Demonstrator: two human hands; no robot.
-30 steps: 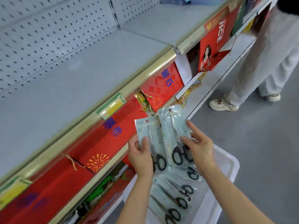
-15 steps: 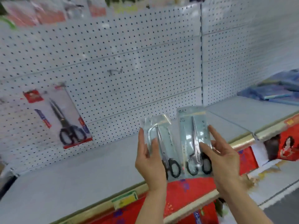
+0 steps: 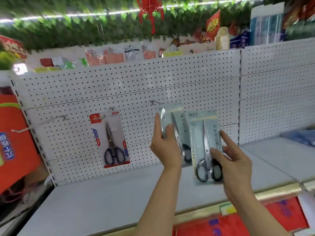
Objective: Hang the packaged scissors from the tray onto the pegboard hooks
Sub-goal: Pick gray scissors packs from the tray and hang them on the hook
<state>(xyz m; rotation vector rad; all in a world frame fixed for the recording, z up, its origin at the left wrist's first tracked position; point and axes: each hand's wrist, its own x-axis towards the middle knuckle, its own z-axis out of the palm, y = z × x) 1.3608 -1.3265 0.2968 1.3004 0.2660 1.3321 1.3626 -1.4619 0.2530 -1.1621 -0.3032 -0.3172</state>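
While both hands are raised in front of the white pegboard (image 3: 170, 79), each carries one pale blue pack of scissors. In the head view, the only one given, the left hand (image 3: 166, 149) grips its scissors pack (image 3: 172, 120) by the left edge, thumb across the front and fingers behind, so that the pack's top sits just below and right of a bare hook (image 3: 154, 102). That pack is tilted a little and its top is blurred; whether its hang hole is lined up with the hook I cannot tell. The right hand (image 3: 233, 160) pinches a second scissors pack (image 3: 205, 147) near its lower right, forefinger laid up along the edge, and holds it upright, lower down and just right of the first, above the grey shelf (image 3: 102, 193).

As for progress, one red-carded pair of scissors (image 3: 110, 140) already hangs on the board to the left, from its own hook (image 3: 111, 109). Two longer bare hooks (image 3: 56, 117) stick out further left, beside an orange bag (image 3: 12, 142). Neither pale pack is hung yet, so I judge the job early: these two remain to go up. The tray is out of view, so how many packs it holds cannot be told.
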